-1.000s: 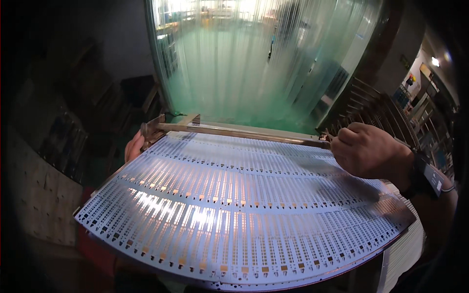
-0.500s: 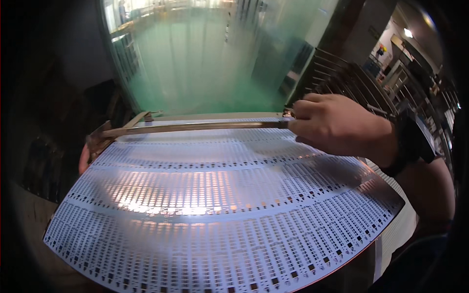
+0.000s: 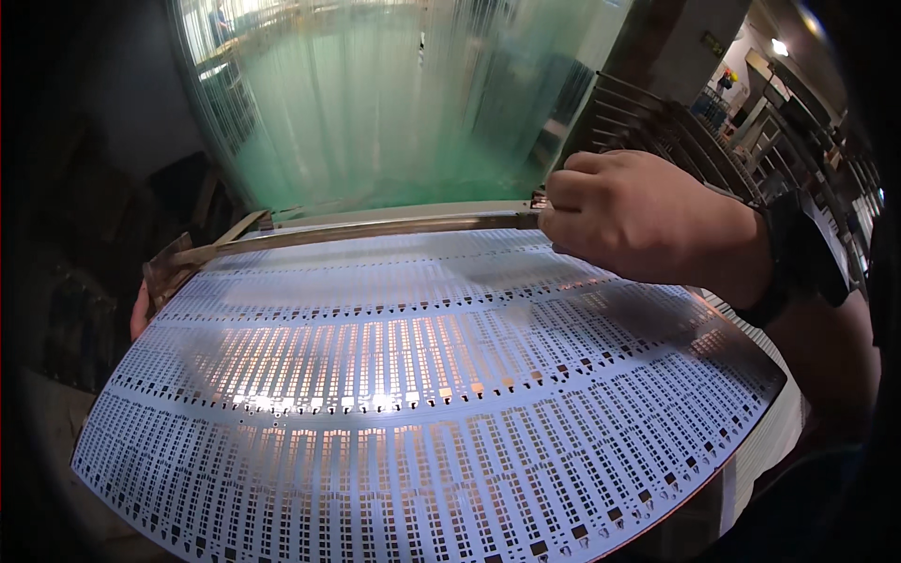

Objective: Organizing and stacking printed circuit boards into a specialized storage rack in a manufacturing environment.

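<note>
A wide panel (image 3: 450,418), like a printed circuit sheet, slopes before me. Rows of small copper-coloured and dark pads cover its pale surface, which glares on the left. A narrow metal bar (image 3: 375,228) spans its far edge. My right hand (image 3: 624,220), closed with the knuckles up, grips the bar's right end; the wrist wears a dark band. At the bar's left end is a brown bracket-like piece (image 3: 169,267). Beside it, at the panel's left edge, only a sliver of my left hand (image 3: 141,310) shows; its fingers are mostly hidden.
Beyond the bar stands a clear, streaked sheet (image 3: 375,103) with a greenish lower part. A rack of thin metal rods (image 3: 629,108) is behind my right hand. Pale ribbed material (image 3: 770,441) lies under the panel's right side. Dark shapes fill the left.
My right hand, still on the bar, appears slightly higher in view. The bar and panel have shifted a little up and left, and the whole background has shifted too.
</note>
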### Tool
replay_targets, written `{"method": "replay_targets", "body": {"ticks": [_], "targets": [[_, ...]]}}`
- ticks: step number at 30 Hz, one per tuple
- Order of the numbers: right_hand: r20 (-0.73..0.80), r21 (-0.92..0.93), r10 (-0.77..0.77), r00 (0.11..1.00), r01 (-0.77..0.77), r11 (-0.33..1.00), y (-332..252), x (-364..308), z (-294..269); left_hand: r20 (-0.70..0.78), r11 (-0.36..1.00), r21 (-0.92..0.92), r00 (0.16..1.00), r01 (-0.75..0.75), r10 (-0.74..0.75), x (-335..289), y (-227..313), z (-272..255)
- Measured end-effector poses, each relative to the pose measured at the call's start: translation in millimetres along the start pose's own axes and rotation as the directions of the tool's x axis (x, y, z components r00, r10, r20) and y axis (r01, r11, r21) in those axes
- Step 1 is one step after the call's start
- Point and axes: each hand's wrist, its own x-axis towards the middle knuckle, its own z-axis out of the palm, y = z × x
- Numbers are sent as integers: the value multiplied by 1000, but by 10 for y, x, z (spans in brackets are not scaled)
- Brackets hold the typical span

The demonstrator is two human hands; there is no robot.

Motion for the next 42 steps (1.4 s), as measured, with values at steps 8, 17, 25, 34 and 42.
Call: {"method": "replay_targets", "body": {"ticks": [8,17,25,34,42], "targets": [[452,576,694,560,-778,252,-61,16,34,-7,999,31,1000,10,-10,-31,118,-16],[111,425,513,851,-507,750,-132,76,112,-9,999,40,1000,8,-8,-86,168,-19],[63,-97,87,994,-81,992,-26,17,-21,-26,985,172,1000,14,-10,-142,162,6],[338,243,483,808,-570,784,-89,25,-72,48,978,200,998,-52,43,-121,178,-17],[87,-53,183,979,-179,982,-94,81,-37,-40,994,-24,993,107,-108,-117,287,31]]}}
